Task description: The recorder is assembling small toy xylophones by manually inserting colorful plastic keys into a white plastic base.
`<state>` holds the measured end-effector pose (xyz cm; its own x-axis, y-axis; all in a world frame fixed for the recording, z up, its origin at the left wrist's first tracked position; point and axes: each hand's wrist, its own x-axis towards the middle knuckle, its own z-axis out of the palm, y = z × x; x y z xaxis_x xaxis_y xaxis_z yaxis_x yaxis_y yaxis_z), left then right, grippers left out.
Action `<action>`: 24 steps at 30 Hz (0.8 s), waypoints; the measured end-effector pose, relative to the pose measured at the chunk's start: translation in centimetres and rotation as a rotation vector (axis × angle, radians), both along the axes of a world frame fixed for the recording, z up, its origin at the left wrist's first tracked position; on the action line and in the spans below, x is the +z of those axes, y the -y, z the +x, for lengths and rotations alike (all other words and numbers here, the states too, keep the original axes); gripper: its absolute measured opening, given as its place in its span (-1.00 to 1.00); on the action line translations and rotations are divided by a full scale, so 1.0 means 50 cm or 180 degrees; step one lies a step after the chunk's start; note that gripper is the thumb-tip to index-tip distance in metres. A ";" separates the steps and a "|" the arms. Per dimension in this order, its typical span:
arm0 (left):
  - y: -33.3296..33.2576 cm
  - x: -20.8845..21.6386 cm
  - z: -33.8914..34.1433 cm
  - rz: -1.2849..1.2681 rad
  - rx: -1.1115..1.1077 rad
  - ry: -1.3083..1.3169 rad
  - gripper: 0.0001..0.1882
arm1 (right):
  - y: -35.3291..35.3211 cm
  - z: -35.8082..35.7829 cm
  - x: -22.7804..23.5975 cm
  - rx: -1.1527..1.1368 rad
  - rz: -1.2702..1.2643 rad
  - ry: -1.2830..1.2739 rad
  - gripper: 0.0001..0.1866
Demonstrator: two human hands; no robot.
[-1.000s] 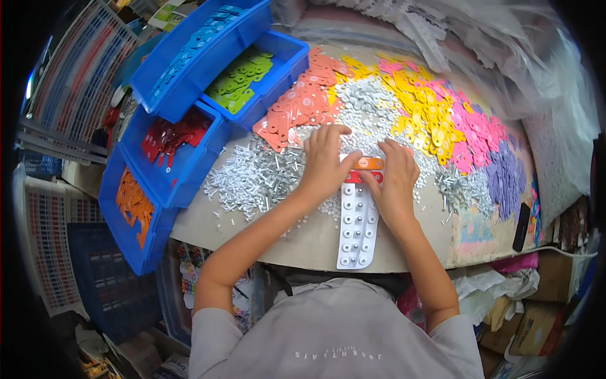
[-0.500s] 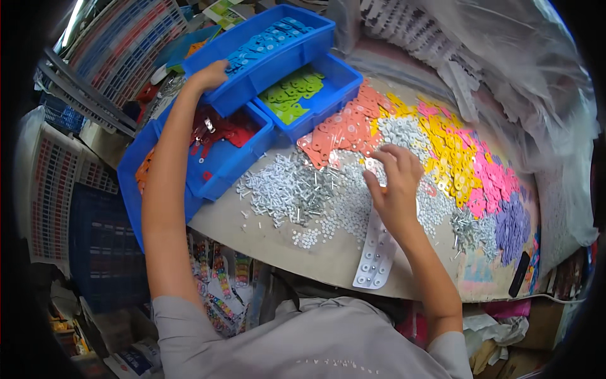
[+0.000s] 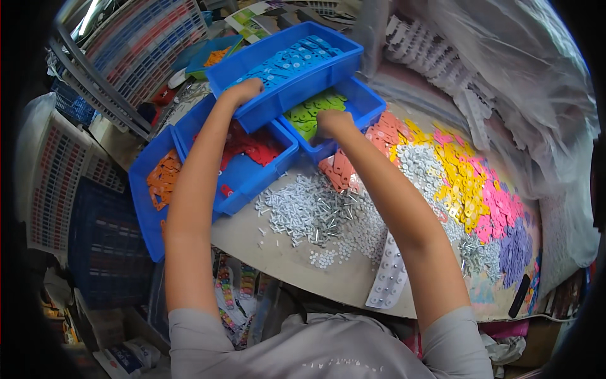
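My left hand (image 3: 247, 92) is at the near left end of the upper blue bin (image 3: 297, 88), its fingers curled in beside flat light-blue plastic pieces (image 3: 293, 63). What the fingers hold, if anything, is hidden. My right hand (image 3: 334, 124) reaches down into a lower blue bin (image 3: 369, 107) of flat green pieces (image 3: 307, 114), its fingertips out of sight. Beneath my right forearm, a white strip with rows of round recesses (image 3: 387, 278) lies at the table's near edge. Small metal balls or pins sit in some recesses.
Left of the green pieces, a blue bin (image 3: 249, 199) holds red pieces; another holds orange pieces (image 3: 164, 180). Loose white and silver pins (image 3: 303, 208) cover the table's middle. Coral (image 3: 341, 169), yellow (image 3: 464, 199), pink (image 3: 502, 205) and purple pieces (image 3: 516, 249) are heaped to the right.
My right hand has left the white strip and moved forward and left into the bin of green pieces. My left hand remains at the upper bin. The whole view has shifted.
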<state>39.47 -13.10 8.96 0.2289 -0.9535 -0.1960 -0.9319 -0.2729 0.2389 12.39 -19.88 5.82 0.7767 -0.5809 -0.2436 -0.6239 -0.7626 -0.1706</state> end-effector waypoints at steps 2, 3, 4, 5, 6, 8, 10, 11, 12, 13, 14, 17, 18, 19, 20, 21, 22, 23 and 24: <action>0.009 0.000 -0.010 -0.0378 -0.0049 0.0124 -0.74 | 0.014 0.030 -0.056 -0.0180 -0.0466 -0.0382 -0.39; 0.009 0.004 -0.021 -0.0933 0.0098 0.0009 -0.75 | 0.024 0.035 -0.074 -0.0186 -0.0457 -0.0390 -0.39; 0.004 0.012 -0.038 -0.1486 0.0261 -0.0111 -0.73 | 0.029 0.038 -0.085 -0.0175 -0.0417 -0.0306 -0.44; -0.003 0.031 -0.061 -0.1478 0.0275 -0.0115 -0.73 | 0.032 0.038 -0.091 -0.0156 -0.0380 -0.0214 -0.49; -0.010 0.054 -0.087 -0.1393 0.0591 -0.0728 -0.73 | 0.033 0.036 -0.092 -0.0148 -0.0372 -0.0225 -0.49; -0.019 0.060 -0.087 -0.1314 0.0919 -0.1330 -0.73 | 0.032 0.034 -0.086 0.0086 -0.0234 -0.0010 -0.59; -0.019 0.042 -0.060 -0.1715 0.0732 -0.1541 -0.77 | 0.030 0.038 -0.082 0.0151 -0.0104 0.0035 -0.62; -0.021 0.033 -0.041 -0.1720 0.0749 -0.1532 -0.77 | 0.026 0.044 -0.083 0.0217 0.0036 0.0080 -0.64; -0.023 0.025 -0.022 -0.2150 0.0390 -0.1212 -0.79 | 0.023 0.050 -0.082 0.0238 0.0037 0.0086 -0.64; -0.020 0.022 -0.019 -0.2563 0.0001 -0.0905 -0.80 | 0.030 0.051 -0.086 0.0237 0.0077 0.0079 -0.63; -0.019 0.019 -0.017 -0.2564 -0.0001 -0.0910 -0.80 | 0.035 0.052 -0.088 0.0241 0.0118 0.0075 -0.62; -0.019 0.030 -0.035 -0.2527 0.0458 -0.1323 -0.77 | 0.056 0.052 -0.106 0.0235 0.0172 0.0112 -0.59; -0.021 0.037 -0.045 -0.2401 0.0678 -0.1678 -0.76 | 0.064 0.052 -0.112 0.0222 0.0164 0.0109 -0.59; -0.028 0.046 -0.057 -0.2266 0.0908 -0.2020 -0.74 | 0.069 0.055 -0.117 0.0273 0.0117 0.0032 -0.57; -0.031 0.052 -0.074 -0.2271 0.0904 -0.2018 -0.74 | 0.073 0.058 -0.122 0.0322 0.0069 -0.0044 -0.56; -0.031 0.059 -0.092 -0.2465 0.0803 -0.2056 -0.72 | 0.077 0.060 -0.126 0.0317 0.0063 -0.0040 -0.56; -0.036 0.064 -0.095 -0.2671 0.0712 -0.2078 -0.70 | 0.078 0.067 -0.126 0.0345 0.0066 -0.0084 -0.55; -0.038 0.068 -0.092 -0.2687 0.0712 -0.2064 -0.70 | 0.081 0.070 -0.127 0.0369 0.0069 -0.0127 -0.55; -0.038 0.073 -0.092 -0.2642 0.0775 -0.2169 -0.68 | 0.084 0.068 -0.129 0.0376 0.0056 -0.0115 -0.55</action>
